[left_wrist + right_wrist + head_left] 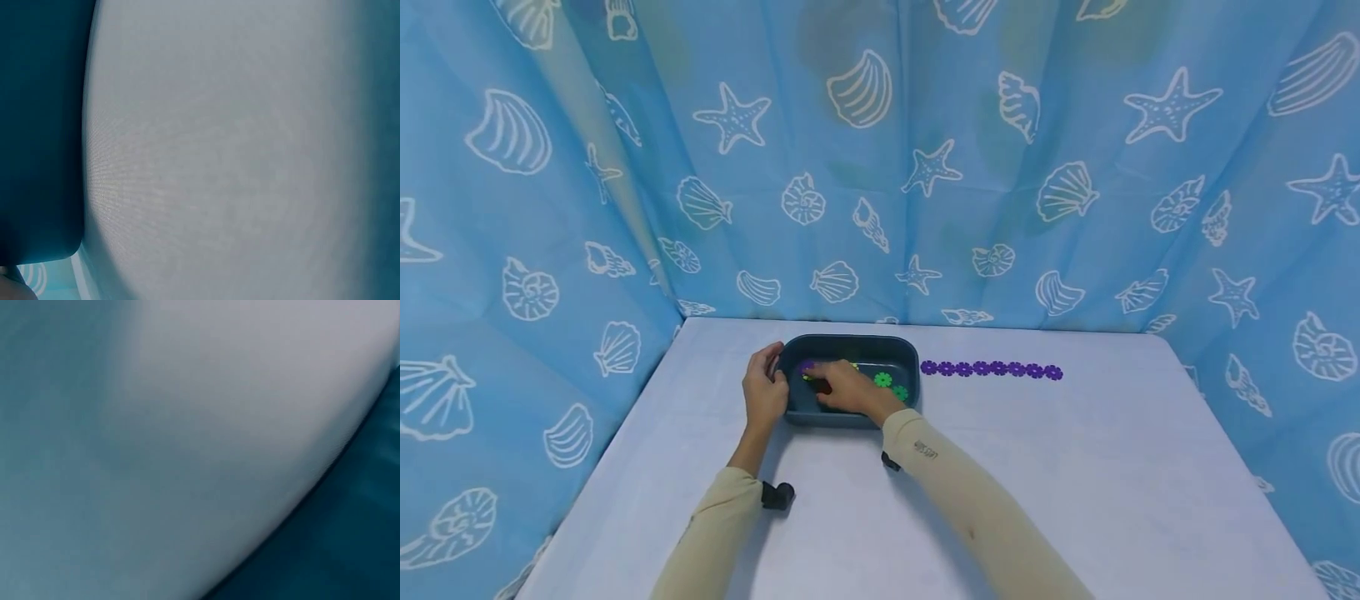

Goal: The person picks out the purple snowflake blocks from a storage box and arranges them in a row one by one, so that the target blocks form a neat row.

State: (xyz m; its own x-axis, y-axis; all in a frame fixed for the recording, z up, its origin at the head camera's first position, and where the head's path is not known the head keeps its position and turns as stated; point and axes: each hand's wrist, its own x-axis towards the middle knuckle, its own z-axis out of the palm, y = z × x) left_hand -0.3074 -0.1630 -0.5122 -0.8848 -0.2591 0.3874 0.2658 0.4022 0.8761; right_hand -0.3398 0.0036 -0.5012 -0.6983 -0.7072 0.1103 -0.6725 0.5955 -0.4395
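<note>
A dark blue plastic tub [850, 337] stands near the back of the table, and its outer wall [40, 125] fills the left of the left wrist view. My left hand [765, 393] holds the tub's left end, thumb by the rim. Inside the tub, my right hand [850, 388] reaches left with its fingertips at a purple flower-shaped disc [807, 366]; whether it pinches that disc is hidden. Bits of yellow show near those fingers. A bright green disc [883, 379] and a darker green disc [899, 392] lie in the tub's right part.
Several purple flower-shaped discs [981, 367] form a row on the white table [1075, 483], running right from the tub. A blue curtain [865, 225] with white shell and starfish prints hangs behind and along both sides.
</note>
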